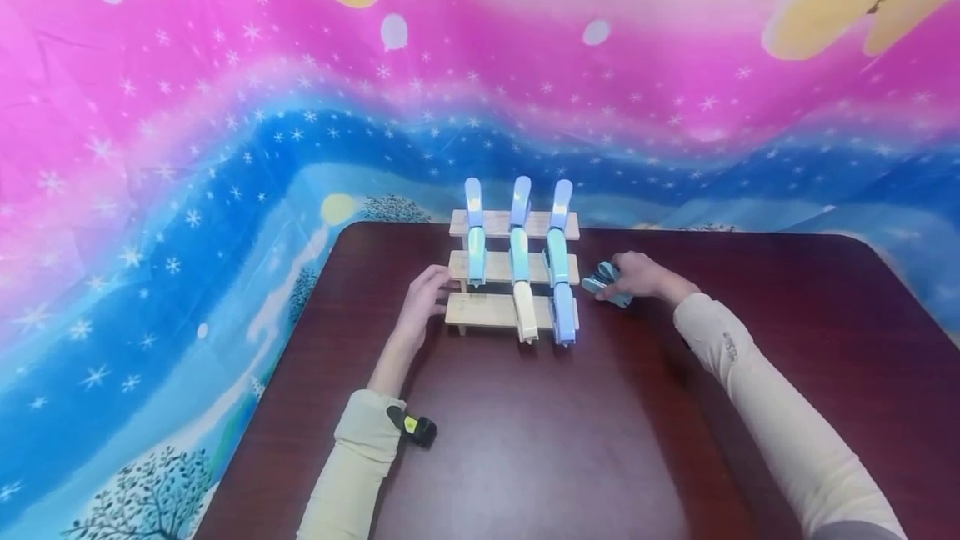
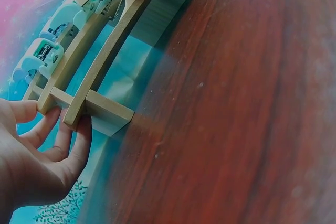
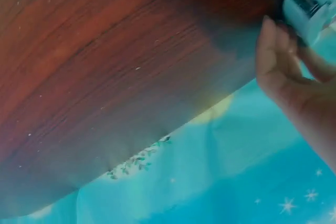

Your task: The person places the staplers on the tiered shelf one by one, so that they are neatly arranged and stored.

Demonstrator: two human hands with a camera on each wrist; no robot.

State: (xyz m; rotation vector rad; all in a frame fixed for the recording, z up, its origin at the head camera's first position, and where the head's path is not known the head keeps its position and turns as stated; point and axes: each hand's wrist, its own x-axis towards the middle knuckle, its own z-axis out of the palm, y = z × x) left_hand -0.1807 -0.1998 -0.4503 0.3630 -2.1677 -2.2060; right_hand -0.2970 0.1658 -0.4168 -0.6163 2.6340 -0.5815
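A stepped wooden rack (image 1: 480,311) stands on the table and carries several small staplers. The back tier holds pale blue and lavender ones, including a lavender stapler (image 1: 560,202); mint staplers, one of them a left-hand mint stapler (image 1: 476,255), lie on the middle tier. On the front tier are a cream stapler (image 1: 526,312) and a periwinkle stapler (image 1: 562,315), both right of its bare left part. My left hand (image 1: 422,304) grips the rack's left end, thumb and fingertips at the plank ends (image 2: 76,116). Right of the rack, my right hand (image 1: 637,275) holds a light teal stapler (image 3: 307,6) just above or on the table.
The dark red-brown wooden table (image 1: 540,440) has rounded far corners. Behind and left of it hangs a pink and blue printed cloth (image 1: 225,107) with snowflakes and trees. A black strap with a yellow-marked device (image 1: 412,426) sits on the left wrist.
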